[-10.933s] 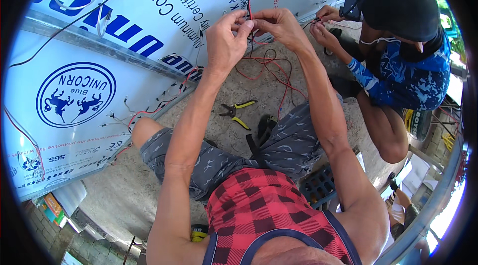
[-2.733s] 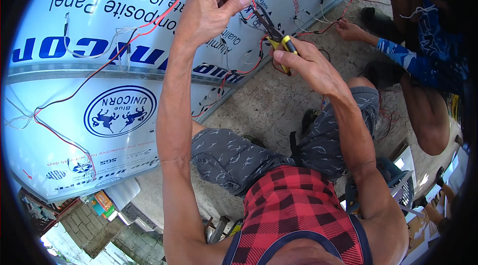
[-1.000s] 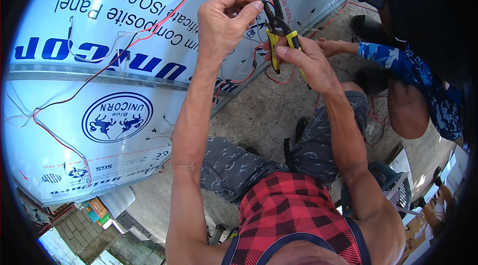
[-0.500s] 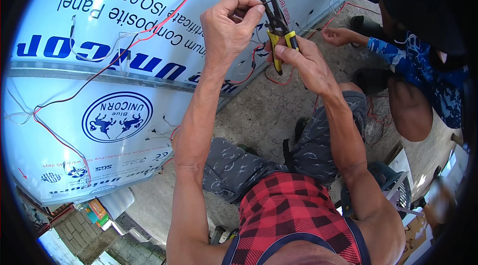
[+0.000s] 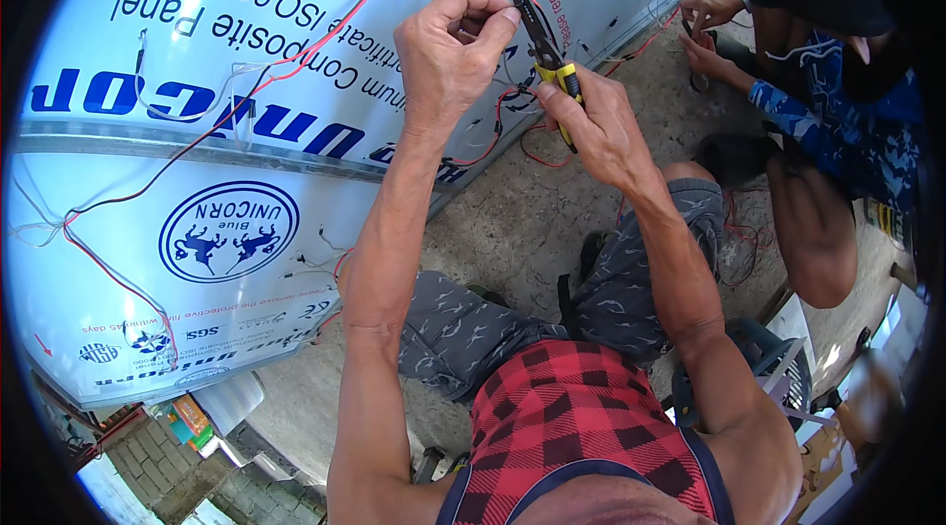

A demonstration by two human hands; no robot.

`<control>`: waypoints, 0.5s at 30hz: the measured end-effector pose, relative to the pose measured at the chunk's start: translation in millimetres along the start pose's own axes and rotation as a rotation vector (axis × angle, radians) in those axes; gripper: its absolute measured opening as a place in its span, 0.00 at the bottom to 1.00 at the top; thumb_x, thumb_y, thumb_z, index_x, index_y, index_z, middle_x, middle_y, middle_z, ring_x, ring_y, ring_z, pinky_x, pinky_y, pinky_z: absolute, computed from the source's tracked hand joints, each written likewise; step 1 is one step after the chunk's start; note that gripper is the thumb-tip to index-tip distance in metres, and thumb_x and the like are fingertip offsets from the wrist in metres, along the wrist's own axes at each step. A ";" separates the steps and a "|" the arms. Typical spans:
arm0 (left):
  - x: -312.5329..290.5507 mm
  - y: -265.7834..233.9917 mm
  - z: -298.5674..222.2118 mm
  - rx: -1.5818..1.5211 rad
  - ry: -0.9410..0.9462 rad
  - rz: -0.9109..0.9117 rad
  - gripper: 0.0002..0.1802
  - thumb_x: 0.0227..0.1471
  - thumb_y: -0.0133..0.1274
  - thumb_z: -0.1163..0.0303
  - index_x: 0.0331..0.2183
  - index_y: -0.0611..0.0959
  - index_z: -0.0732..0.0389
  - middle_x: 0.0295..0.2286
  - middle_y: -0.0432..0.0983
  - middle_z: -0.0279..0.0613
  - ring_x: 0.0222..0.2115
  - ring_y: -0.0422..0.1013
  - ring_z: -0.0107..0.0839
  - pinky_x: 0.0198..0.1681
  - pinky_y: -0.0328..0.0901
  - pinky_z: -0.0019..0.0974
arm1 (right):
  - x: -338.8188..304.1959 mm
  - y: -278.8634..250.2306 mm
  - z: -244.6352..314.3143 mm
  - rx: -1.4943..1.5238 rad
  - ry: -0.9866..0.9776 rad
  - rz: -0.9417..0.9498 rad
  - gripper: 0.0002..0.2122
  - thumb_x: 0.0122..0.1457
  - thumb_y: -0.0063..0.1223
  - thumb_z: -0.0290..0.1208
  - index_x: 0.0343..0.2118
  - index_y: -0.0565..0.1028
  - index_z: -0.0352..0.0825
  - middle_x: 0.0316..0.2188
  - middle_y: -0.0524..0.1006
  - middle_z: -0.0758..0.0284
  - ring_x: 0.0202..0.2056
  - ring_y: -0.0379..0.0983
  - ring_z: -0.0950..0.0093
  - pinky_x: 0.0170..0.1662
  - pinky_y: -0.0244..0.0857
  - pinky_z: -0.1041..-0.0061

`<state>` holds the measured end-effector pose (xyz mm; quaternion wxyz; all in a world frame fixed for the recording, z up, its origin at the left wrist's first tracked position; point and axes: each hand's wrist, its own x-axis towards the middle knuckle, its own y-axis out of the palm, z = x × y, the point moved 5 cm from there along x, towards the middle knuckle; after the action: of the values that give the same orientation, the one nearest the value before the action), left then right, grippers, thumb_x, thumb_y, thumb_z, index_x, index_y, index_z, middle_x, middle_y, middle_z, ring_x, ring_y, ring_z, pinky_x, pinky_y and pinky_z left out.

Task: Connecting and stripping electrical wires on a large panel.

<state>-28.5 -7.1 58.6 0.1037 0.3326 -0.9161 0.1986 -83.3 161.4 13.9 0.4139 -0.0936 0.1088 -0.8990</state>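
Head camera view: a seated person in a red plaid top works over a large white panel [image 5: 246, 160] covered in protective film and printed in blue. The left hand [image 5: 448, 47] is closed, pinching a red wire [image 5: 325, 27] between thumb and fingertips above the panel's upper edge. The right hand [image 5: 591, 121] grips the yellow handles of a pair of wire pliers [image 5: 542, 52], whose dark nose points up toward the left fingertips and meets the wire there. More red and black wires trail across the panel and the concrete floor [image 5: 512, 219]. At upper right, a second person in a blue patterned sleeve [image 5: 818, 111] crouches, both hands near the panel's edge.
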 end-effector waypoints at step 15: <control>15.5 3.1 -10.9 0.089 -0.022 0.260 0.08 0.56 0.62 0.69 0.33 0.87 0.65 0.22 0.76 0.27 0.22 0.65 0.15 0.26 0.59 0.23 | -4.0 -5.2 12.8 -0.203 -0.059 -0.085 0.13 0.63 0.48 0.36 0.32 0.71 0.28 0.25 0.72 0.53 0.27 0.69 0.52 0.33 0.62 0.55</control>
<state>-41.6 -9.0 72.4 0.0521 0.2175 -0.9428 0.2474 -81.2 166.3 27.3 0.3667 -0.1659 0.1831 -0.8969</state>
